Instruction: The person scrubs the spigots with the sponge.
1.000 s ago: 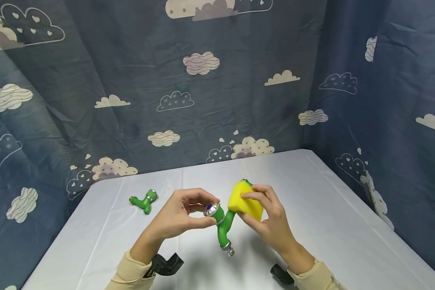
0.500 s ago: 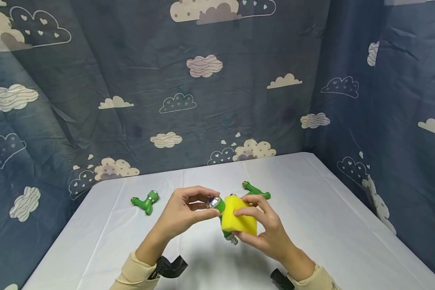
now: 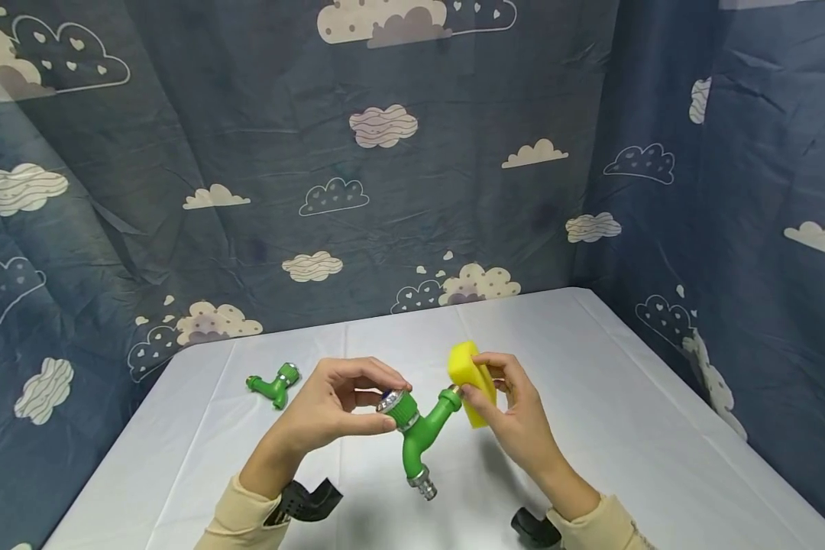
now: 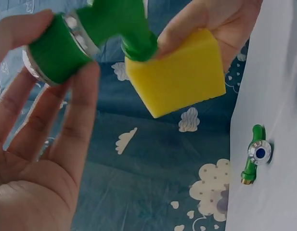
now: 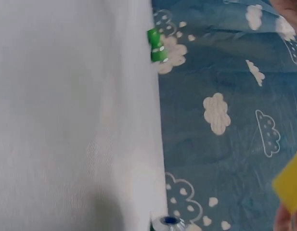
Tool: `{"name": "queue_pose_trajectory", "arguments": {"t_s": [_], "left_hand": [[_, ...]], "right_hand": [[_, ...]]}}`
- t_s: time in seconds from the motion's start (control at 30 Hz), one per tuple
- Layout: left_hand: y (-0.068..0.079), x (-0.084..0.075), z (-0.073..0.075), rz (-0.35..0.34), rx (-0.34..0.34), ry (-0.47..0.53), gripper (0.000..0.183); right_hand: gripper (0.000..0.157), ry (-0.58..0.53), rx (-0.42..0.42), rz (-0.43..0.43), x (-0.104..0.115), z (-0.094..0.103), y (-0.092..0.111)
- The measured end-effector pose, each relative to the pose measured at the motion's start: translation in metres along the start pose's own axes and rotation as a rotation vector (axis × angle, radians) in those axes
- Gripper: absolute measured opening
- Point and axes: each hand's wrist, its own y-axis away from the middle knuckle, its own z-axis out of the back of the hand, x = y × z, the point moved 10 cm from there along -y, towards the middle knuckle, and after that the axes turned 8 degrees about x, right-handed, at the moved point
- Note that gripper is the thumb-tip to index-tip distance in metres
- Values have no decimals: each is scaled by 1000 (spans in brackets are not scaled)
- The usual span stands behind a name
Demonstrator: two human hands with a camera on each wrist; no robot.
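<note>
Green Y-shaped tap (image 3: 421,437) abv white cloth-covered tbl (image 3: 632,428); yellow sponge block (image 3: 465,369) to its R; 2nd green tap (image 3: 273,389) L rear on tbl; navy cloud-print curtain (image 3: 447,202) behind.

Blue curtains (image 3: 440,206), printed clouds (image 3: 383,126); white tabletop (image 3: 626,412)

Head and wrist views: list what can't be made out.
Head: part of the yellow block-shaped sponge, behind the right hand.
Left wrist: part of the held green tap, above the top edge.
Right wrist: most of the sponge, beyond the right edge; a silver, blue-centred cap, cut by the bottom edge; the loose green tap, blurred.
</note>
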Motion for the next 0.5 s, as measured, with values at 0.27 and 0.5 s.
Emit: {"name": "queue_pose_trajectory", "arguments": {"t_s": [0.27,0.5], "left_hand": [[-1,10,-1,-16,50,169,38],[1,14,11,6,-29,167,37]], "right_hand": [[25,-405,300,-162,-11,-27,3],[28,-230,154,-220,-20,-14,1]]}}
